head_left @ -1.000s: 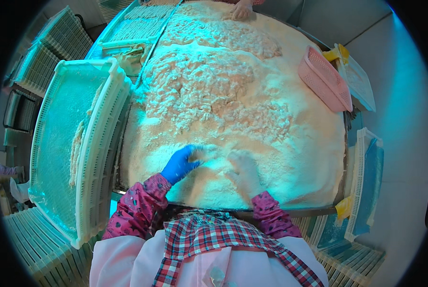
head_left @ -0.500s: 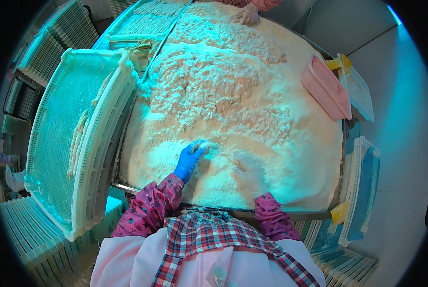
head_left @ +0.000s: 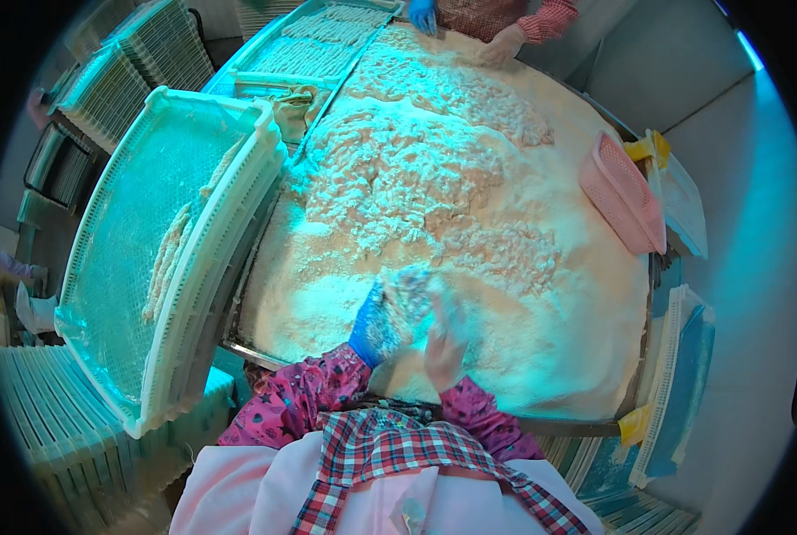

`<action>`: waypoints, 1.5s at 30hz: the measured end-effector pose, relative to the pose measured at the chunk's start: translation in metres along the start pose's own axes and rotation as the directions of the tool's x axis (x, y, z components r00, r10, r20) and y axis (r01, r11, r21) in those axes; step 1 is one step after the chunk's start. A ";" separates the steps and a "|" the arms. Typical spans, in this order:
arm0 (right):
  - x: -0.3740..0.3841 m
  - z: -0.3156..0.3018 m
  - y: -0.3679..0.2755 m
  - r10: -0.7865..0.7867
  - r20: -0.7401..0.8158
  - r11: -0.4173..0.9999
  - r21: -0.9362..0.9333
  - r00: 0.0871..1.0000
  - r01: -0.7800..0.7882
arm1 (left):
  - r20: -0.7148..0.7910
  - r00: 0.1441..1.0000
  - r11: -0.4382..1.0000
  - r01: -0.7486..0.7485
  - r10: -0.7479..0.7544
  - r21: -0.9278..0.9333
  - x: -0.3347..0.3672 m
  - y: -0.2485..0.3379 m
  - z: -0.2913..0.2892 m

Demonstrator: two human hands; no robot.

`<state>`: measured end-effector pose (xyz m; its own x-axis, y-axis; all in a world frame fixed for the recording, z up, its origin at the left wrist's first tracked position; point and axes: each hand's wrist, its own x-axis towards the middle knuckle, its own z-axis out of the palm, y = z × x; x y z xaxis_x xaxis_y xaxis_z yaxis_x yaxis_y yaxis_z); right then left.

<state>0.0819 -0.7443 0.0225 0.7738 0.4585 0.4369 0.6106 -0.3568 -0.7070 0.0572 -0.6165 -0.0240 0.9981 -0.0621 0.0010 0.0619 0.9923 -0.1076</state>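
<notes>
Both of the person's hands have drawn closer together: the blue-gloved left hand (head_left: 372,328) now sits just beside the pale, powder-dusted right hand (head_left: 446,346), with a blurred, whitish, crumbly clump (head_left: 406,301) at the left palm and fingers. How far the left fingers are curled around that clump I cannot tell; the right fingers are smeared by motion, so their spread cannot be told either. At the far end, a co-worker's blue-gloved hand (head_left: 423,15) has come into view near their other, pale hand (head_left: 503,46).

Beneath the hands, loose whitish powder (head_left: 550,343) covers a broad metal-edged table (head_left: 568,427), heaped into a lumpy, flaky mass (head_left: 398,178) across the middle. On the right edge leans a pink perforated plastic basket (head_left: 626,198), in front of a shallow white tray (head_left: 686,212). To the left stands a stack of white plastic mesh trays (head_left: 216,254), pale rope-like strips (head_left: 168,263) lying on the top one. Beyond it rests a crumpled tan cloth (head_left: 297,111). A plain grey wall (head_left: 755,303) closes off the right.
</notes>
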 end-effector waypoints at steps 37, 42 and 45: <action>0.114 -0.064 0.104 0.067 0.256 0.906 -0.421 0.964 0.049 | -0.449 0.892 0.914 0.137 0.054 0.383 -0.053 0.055 0.010; 0.110 -0.074 0.172 0.002 0.264 0.744 -0.645 0.964 0.175 | -0.303 0.860 0.822 -0.206 0.411 0.531 -0.087 0.118 0.106; 0.106 -0.082 0.172 -0.032 0.264 0.784 -0.592 0.964 0.188 | -0.056 0.557 0.372 -0.473 0.828 0.799 -0.151 0.192 0.167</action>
<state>0.2828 -0.8234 -0.0068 0.6822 0.6680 0.2973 0.7236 -0.6751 -0.1433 -0.0806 -0.3991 0.1208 0.6071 0.7814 -0.1445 -0.4442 0.4845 0.7536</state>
